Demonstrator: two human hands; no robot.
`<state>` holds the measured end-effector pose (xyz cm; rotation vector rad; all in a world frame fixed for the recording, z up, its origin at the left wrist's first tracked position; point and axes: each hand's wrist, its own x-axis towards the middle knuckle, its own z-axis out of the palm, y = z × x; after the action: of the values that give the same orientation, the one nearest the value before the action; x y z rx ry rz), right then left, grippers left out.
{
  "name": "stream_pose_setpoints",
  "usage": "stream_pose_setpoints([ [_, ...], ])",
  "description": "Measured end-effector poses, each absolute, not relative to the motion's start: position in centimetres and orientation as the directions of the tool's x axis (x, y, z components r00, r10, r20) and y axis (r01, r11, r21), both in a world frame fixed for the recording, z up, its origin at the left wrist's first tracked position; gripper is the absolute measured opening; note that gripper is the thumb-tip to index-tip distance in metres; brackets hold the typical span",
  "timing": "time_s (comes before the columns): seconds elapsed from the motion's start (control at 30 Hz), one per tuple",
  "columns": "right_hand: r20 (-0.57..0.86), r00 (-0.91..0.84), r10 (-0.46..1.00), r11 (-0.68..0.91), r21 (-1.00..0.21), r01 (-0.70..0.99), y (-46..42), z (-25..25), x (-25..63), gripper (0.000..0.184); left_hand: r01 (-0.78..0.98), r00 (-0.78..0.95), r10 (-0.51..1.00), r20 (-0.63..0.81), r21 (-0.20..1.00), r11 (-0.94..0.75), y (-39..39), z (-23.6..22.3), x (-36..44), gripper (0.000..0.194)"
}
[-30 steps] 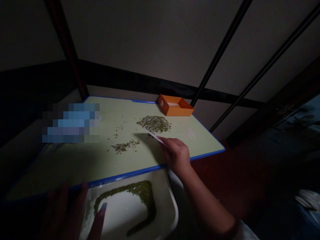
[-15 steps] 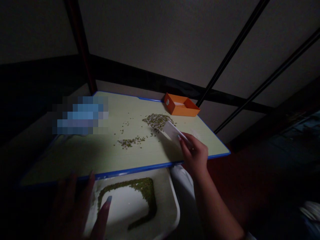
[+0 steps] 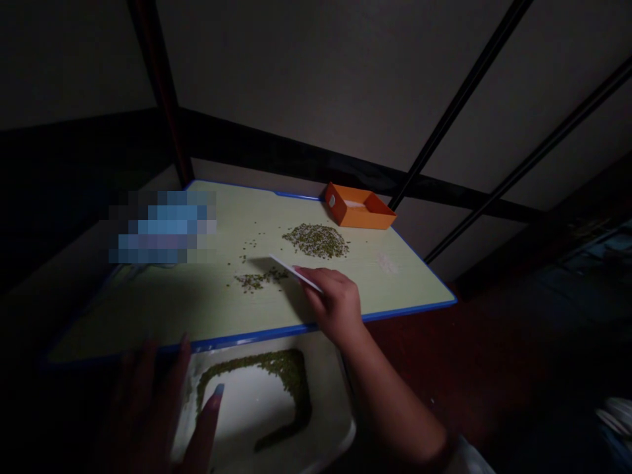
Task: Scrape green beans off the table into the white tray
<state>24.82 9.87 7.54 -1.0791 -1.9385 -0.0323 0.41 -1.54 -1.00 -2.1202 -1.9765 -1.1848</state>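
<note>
My right hand pinches a thin flat white card between thumb and fingers. The card is tilted above the small pile of greenish seeds, apart from the larger pile of seeds behind it. Both piles lie on a pale table with a blue edge. Below the front edge is a white bin with green seeds along its inner sides. At its left side, my left hand is dim, with fingers stretched apart and the thumb over the bin.
An orange open box with something whitish inside stands at the back right of the table. A faint whitish patch lies on the right part. A blurred-out blue shape is at the left. Behind the table rises a panelled wall.
My right hand has moved left with the white card, from the large seed pile to over the small one. The card now shows nearly edge-on. My left hand has barely moved.
</note>
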Motion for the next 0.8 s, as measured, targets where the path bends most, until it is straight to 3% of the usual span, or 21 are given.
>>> stream_pose_setpoints([
  [0.3, 0.68, -0.333, 0.653, 0.742, -0.485, 0.462, 8.9, 8.5, 24.6, 0.024, 0.86, -0.134, 0.888, 0.439, 0.498, -0.116, -2.0, 0.8, 1.7, 0.072],
  [0.57, 0.739, -0.334, 0.586, 0.8, -0.459, 0.388, 8.5, 8.4, 25.8, 0.023, 0.905, -0.083, 0.89, 0.449, 0.407, -0.121, -1.9, -0.3, 0.8, 0.074],
  [0.67, 0.757, -0.192, 0.624, 0.745, -0.503, 0.438, 8.3, 8.5, 26.6, 0.017, 0.873, -0.133, 0.899, 0.417, 0.479, -0.093, -2.2, 0.4, 1.3, 0.07],
  [0.8, 0.616, 0.245, 0.748, 0.476, -0.756, 0.449, 8.4, 9.2, 27.9, 0.014, 0.871, -0.129, 0.895, 0.427, 0.48, -0.103, -2.2, 0.7, 1.5, 0.069],
])
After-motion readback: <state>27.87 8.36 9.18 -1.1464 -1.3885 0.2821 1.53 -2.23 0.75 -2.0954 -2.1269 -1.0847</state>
